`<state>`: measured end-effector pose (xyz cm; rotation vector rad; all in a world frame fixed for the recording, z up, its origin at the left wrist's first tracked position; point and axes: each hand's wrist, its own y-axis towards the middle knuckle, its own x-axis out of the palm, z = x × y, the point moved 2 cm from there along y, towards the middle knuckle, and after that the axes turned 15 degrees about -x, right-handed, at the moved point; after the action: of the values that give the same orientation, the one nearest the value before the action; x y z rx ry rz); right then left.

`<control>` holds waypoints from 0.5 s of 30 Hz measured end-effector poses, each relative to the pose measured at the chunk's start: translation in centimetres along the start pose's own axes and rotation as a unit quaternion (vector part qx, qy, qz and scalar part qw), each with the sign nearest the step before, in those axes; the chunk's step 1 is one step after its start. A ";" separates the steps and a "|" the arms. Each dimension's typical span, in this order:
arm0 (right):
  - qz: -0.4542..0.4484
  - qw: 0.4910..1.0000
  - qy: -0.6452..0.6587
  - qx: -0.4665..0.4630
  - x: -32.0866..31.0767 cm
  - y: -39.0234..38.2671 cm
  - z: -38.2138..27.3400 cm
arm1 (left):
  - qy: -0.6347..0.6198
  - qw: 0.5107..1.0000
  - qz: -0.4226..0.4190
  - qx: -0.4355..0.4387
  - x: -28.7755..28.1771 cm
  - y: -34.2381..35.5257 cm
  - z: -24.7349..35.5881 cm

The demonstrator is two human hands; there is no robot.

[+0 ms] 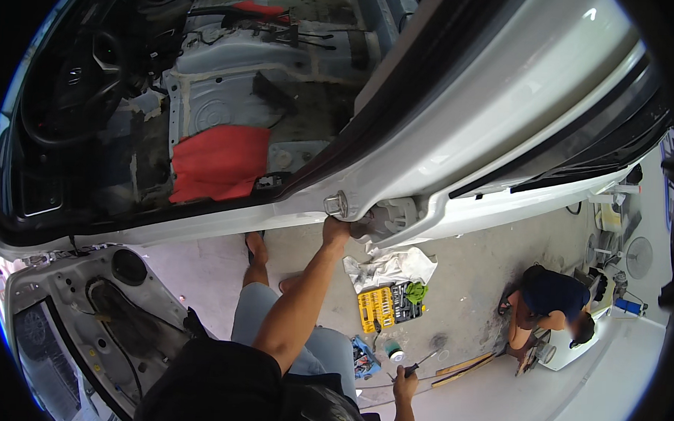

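My left hand (335,230) reaches up to the white car pillar, just below a metal latch fitting (337,204) and beside a recessed bracket (389,216). Its fingers are mostly hidden there. In my right hand (405,383), low in the view, is a screwdriver-like tool (425,359) with a long shaft. Near that hand on the floor are a tub (395,352) and a blue tray of tools (366,361). A yellow-and-black tool case (378,310) with a green cloth (416,292) lies beside a white cloth (391,267).
The stripped car interior (214,92) holds a steering wheel (102,80) and red cloth (219,164). An open door (121,329) is at lower left. A co-worker (555,299) crouches at right by a white panel (594,350). Wooden strips (462,370) lie on the floor.
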<state>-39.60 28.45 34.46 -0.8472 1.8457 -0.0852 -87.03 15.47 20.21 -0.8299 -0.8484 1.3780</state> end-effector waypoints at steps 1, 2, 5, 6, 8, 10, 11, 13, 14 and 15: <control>-0.003 1.000 0.016 0.009 0.2 -0.1 0.2 | 0.004 1.000 0.003 -0.012 -0.1 0.4 -0.3; -0.007 1.000 0.013 0.005 0.4 -0.1 0.2 | 0.010 1.000 0.009 -0.026 -0.1 1.0 -0.4; -0.009 1.000 0.010 -0.009 0.9 -0.5 0.5 | -0.018 0.998 0.008 -0.056 0.4 2.6 -0.5; -0.016 1.000 0.008 -0.009 1.1 -0.8 0.6 | 0.039 0.996 0.045 -0.070 0.5 2.9 -0.4; -0.001 0.999 -0.015 -0.042 1.4 -1.4 0.8 | 0.202 0.971 0.103 -0.078 0.2 2.6 0.0; 0.006 1.000 0.002 -0.016 1.6 -2.0 1.5 | 0.161 0.985 0.057 -0.006 -0.3 1.1 0.4; 0.000 1.000 0.019 0.006 1.7 -2.2 1.8 | 0.147 0.987 0.057 0.016 -0.9 0.2 0.6; -0.032 0.999 -0.003 0.025 1.8 -2.8 2.4 | 0.116 0.991 -0.004 0.061 -0.9 -1.2 0.4; -0.048 0.998 -0.011 0.034 1.9 -2.9 2.7 | 0.107 0.990 0.025 0.091 -1.0 -1.3 0.4; -0.036 0.999 -0.013 0.030 1.7 -3.1 3.0 | 0.106 0.987 0.045 0.113 -0.8 -1.0 0.2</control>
<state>-35.87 26.08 33.13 -0.8690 1.7804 -0.1731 -86.71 14.59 21.13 -0.8289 -0.4850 1.4057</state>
